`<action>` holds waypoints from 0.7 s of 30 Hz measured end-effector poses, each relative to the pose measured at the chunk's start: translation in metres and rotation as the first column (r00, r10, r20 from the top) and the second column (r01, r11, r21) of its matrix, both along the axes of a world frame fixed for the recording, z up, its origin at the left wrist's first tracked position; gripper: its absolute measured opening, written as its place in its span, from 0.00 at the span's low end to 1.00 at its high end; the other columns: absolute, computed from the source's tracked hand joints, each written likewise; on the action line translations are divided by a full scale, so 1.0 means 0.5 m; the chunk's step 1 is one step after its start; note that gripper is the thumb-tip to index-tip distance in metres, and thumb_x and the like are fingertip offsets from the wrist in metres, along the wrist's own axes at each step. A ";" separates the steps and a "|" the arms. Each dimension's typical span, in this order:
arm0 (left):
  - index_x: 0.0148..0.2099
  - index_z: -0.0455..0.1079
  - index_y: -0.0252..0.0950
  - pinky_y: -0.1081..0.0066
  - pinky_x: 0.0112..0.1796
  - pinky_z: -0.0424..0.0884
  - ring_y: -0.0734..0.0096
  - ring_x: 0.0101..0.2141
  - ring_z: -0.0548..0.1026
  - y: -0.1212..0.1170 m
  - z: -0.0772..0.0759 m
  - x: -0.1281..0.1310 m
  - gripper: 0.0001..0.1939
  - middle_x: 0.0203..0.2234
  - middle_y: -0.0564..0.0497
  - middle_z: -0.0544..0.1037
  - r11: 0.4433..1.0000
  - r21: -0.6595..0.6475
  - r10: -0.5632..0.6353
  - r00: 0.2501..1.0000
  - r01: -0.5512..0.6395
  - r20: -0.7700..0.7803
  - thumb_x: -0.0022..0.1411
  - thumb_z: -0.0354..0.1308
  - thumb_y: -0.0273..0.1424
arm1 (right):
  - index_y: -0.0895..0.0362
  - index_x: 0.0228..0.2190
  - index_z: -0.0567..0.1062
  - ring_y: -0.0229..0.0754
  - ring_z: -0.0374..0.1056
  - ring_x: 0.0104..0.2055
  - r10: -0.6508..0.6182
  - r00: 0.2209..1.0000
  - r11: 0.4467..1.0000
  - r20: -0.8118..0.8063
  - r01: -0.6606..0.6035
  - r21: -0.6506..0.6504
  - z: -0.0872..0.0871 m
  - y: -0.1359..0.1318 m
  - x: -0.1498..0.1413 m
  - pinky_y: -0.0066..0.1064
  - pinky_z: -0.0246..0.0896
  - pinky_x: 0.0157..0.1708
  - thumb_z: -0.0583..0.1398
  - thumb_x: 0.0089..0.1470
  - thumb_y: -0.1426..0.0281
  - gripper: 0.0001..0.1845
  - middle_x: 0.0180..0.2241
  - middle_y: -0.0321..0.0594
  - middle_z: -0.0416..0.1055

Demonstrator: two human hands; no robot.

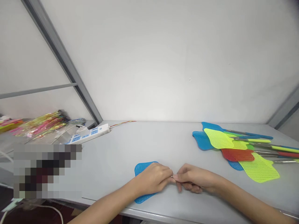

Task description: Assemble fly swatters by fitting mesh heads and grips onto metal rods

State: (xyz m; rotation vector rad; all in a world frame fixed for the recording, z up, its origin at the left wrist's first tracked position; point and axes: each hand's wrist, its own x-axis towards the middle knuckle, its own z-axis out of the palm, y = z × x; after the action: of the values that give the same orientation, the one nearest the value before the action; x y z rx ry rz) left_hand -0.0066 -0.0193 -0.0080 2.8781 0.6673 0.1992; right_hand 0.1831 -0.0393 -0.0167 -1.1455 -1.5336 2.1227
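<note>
**Holding a blue swatter at the desk's near edge**

Both hands are meeting over a blue fly swatter (140, 169) lying flat on the grey desk (144, 143), close to its front edge. The left hand (153, 179) is resting on top of the swatter's mesh head, fingers curled down, grip clamped on the head's neck end. The right hand (193, 180) is sitting just beside it, fingertips touching the left's, grip pinched together on a thin metal bit (172, 176) showing between the two hands. Most of that part is hidden, so I cannot tell what it is.

A pile of swatters (235, 146) in blue, yellow-green and red is lying well apart on the right side of the desk, handles pointing right. A white power strip (90, 133) with blue sockets is lying at the back left, near the wall. Bright packaged items (44, 123) are lying further left, beyond the strip.
</note>
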 end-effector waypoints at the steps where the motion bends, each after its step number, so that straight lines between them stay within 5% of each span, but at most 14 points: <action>1: 0.30 0.61 0.35 0.76 0.29 0.59 0.75 0.25 0.68 0.001 0.001 -0.001 0.13 0.21 0.53 0.69 1.000 -0.012 0.002 1.000 -0.002 0.011 0.62 0.39 0.32 | 0.63 0.22 0.71 0.25 0.42 0.10 0.003 1.000 1.000 -0.011 -0.003 0.023 0.001 0.000 0.000 0.21 0.32 0.08 0.53 0.46 0.58 0.19 0.10 0.26 0.49; 12: 0.38 0.64 0.36 0.76 0.32 0.59 0.75 0.29 0.66 0.020 0.012 -0.016 0.12 0.27 0.52 0.70 0.986 -0.142 0.106 0.980 -0.083 0.166 0.61 0.39 0.28 | 0.64 0.28 0.72 0.25 0.47 0.12 0.041 0.998 0.977 0.043 -0.050 0.206 0.028 0.008 0.013 0.21 0.42 0.13 0.48 0.49 0.54 0.25 0.14 0.30 0.57; 21: 0.27 0.63 0.33 0.75 0.28 0.60 0.75 0.25 0.63 0.074 -0.007 -0.026 0.17 0.21 0.54 0.65 0.878 -0.391 0.437 0.798 -0.277 0.415 0.61 0.38 0.35 | 0.63 0.30 0.70 0.26 0.51 0.11 0.045 0.991 0.987 0.128 -0.064 0.147 0.026 0.037 0.047 0.19 0.44 0.10 0.48 0.48 0.52 0.27 0.14 0.30 0.56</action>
State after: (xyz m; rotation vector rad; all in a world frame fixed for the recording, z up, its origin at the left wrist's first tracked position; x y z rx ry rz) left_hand -0.0196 0.0177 -0.0117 2.2273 1.0245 0.7789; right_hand 0.2065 -0.0207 -0.0037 -1.2148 -1.7670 1.9625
